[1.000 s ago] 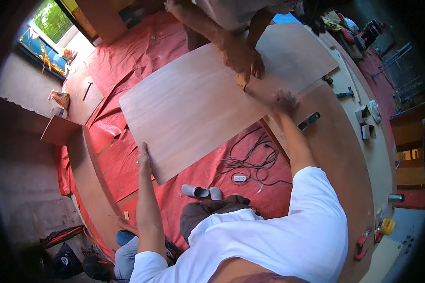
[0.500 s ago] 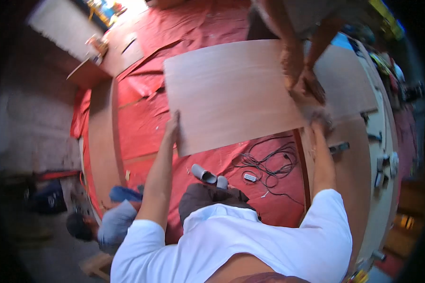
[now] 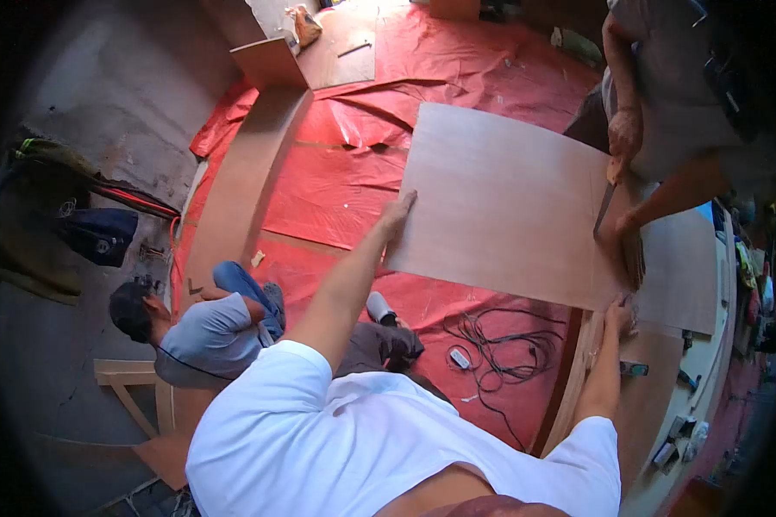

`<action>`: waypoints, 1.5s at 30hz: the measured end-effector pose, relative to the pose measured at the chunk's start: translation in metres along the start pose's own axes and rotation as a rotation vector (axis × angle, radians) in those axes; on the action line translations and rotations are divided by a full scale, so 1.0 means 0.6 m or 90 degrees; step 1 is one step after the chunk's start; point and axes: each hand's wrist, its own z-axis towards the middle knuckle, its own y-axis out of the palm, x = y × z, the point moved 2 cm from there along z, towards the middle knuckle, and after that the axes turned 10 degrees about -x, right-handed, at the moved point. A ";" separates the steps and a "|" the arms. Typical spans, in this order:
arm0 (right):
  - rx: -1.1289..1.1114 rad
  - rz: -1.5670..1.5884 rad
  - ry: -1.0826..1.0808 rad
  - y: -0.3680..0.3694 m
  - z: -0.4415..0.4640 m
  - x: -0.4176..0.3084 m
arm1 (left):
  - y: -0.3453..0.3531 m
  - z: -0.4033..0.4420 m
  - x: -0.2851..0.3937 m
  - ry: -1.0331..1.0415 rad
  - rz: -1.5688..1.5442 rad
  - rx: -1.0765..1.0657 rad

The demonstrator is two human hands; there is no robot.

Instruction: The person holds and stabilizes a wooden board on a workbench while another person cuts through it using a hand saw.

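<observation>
A thin plywood sheet (image 3: 500,198) is held out flat in front of me, its right part lying over the wooden workbench boards. My left hand (image 3: 399,215) grips its left edge, thumb on top and the other fingers mostly hidden beneath. At its near right corner, my right hand (image 3: 619,317) is closed on the edge. Across from me, a co-worker's hand (image 3: 625,133) holds a hand saw (image 3: 604,207) by its wooden handle, the narrow blade against the sheet. That person's other hand (image 3: 627,226) presses close to the blade.
A black cable coil (image 3: 513,349) and a power strip (image 3: 459,358) lie on the red floor sheeting (image 3: 319,194). Another person (image 3: 215,332) crouches at my left beside a long board (image 3: 237,185). Tools line the bench's right edge (image 3: 707,362).
My view has turned, so the sheet appears lower and further right. The co-worker's hands have moved apart, and the saw now shows clearly. My hands keep hold of the sheet.
</observation>
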 end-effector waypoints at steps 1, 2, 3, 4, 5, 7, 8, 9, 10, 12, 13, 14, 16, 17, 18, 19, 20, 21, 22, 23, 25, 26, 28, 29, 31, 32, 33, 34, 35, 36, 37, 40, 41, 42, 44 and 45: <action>-0.024 -0.043 0.024 -0.019 -0.026 -0.024 | -0.004 0.017 -0.010 -0.011 0.000 0.000; -0.017 -0.010 0.020 -0.003 -0.010 -0.010 | -0.017 0.069 -0.051 -0.018 -0.066 -0.046; -0.010 0.026 0.015 0.013 0.010 0.014 | -0.027 0.110 -0.082 -0.023 -0.129 -0.093; 0.057 -0.011 -0.011 0.019 0.017 0.028 | -0.008 0.053 -0.039 -0.009 -0.113 -0.075; 0.123 -0.043 -0.033 0.030 0.019 0.032 | 0.016 -0.022 0.007 0.006 -0.093 -0.054; 0.063 -0.008 -0.013 0.037 0.028 0.034 | -0.002 0.020 -0.019 -0.018 -0.017 0.009; 0.018 0.022 0.003 0.029 0.020 0.028 | -0.019 0.056 -0.046 -0.025 0.018 -0.007; -0.023 0.051 0.017 0.024 0.014 0.017 | -0.041 0.095 -0.068 -0.031 0.052 -0.025; 0.013 0.107 -0.028 0.042 0.027 0.027 | -0.072 0.126 -0.091 -0.051 0.150 -0.020; 0.041 0.140 -0.053 0.079 0.060 0.063 | -0.106 0.122 -0.089 -0.073 0.248 -0.016; 0.028 0.115 -0.035 0.078 0.065 0.062 | -0.121 0.094 -0.062 -0.077 0.245 -0.019; 0.076 0.072 -0.031 0.083 0.067 0.061 | -0.138 0.045 -0.017 -0.028 0.253 0.010; 0.165 -0.019 -0.008 0.092 0.060 0.059 | -0.222 0.006 0.058 0.080 0.205 0.084; 0.117 -0.001 -0.001 0.086 0.054 0.057 | -0.284 0.015 0.072 0.134 0.144 0.125; 0.072 0.012 0.006 0.077 0.053 0.055 | -0.331 -0.025 0.142 0.152 0.141 0.121; 0.030 0.028 0.013 0.071 0.051 0.048 | -0.400 -0.036 0.220 0.262 0.139 0.135; 0.036 0.045 0.013 0.070 0.045 0.043 | -0.469 -0.046 0.296 0.375 0.140 0.146; 0.042 0.060 0.010 0.068 0.041 0.040 | -0.536 -0.058 0.370 0.484 0.146 0.154; 0.051 0.077 0.004 0.064 0.041 0.030 | -0.594 -0.056 0.448 0.567 0.141 0.252; 0.104 0.045 -0.047 0.061 0.042 0.022 | -0.539 -0.196 0.556 0.555 0.154 0.333; 0.205 -0.026 -0.152 0.068 0.032 0.021 | -0.516 -0.365 0.721 0.835 0.299 0.362; 0.169 0.056 -0.123 0.079 0.042 0.024 | -0.534 -0.406 0.800 0.846 0.352 0.542; 0.116 0.161 -0.067 0.096 0.063 0.044 | -0.517 -0.519 0.911 0.829 0.362 0.579; 0.098 0.185 -0.044 0.102 0.066 0.053 | -0.545 -0.545 0.961 0.774 0.342 0.568; 0.082 0.089 0.000 0.086 0.048 0.043 | -0.522 -0.620 1.017 0.672 0.390 0.664; 0.076 0.038 0.018 0.063 0.021 0.023 | -0.465 -0.673 1.022 0.613 0.450 0.771; 0.071 0.002 0.033 0.041 -0.002 0.004 | -0.402 -0.710 1.005 0.525 0.516 0.848; 0.065 -0.027 0.046 0.020 -0.022 -0.010 | -0.388 -0.727 1.012 0.498 0.553 0.883; 0.060 -0.050 0.059 0.003 -0.038 -0.023 | -0.378 -0.736 1.025 0.469 0.590 0.917; 0.057 -0.070 0.070 -0.013 -0.051 -0.033 | -0.371 -0.743 1.032 0.442 0.627 0.948; 0.056 -0.089 0.083 -0.028 -0.064 -0.042 | -0.361 -0.749 1.033 0.433 0.631 0.946; 0.046 -0.133 0.109 -0.068 -0.099 -0.068 | -0.333 -0.761 1.055 0.388 0.637 0.956; 0.029 -0.113 0.115 -0.077 -0.106 -0.078 | -0.331 -0.762 1.069 0.392 0.643 0.967; 0.012 -0.100 0.115 -0.082 -0.111 -0.080 | -0.328 -0.764 1.074 0.391 0.648 0.980; -0.002 -0.102 0.116 -0.075 -0.105 -0.074 | -0.335 -0.761 1.067 0.380 0.666 1.011; 0.005 -0.108 0.115 -0.067 -0.094 -0.068 | -0.330 -0.767 1.060 0.372 0.668 1.007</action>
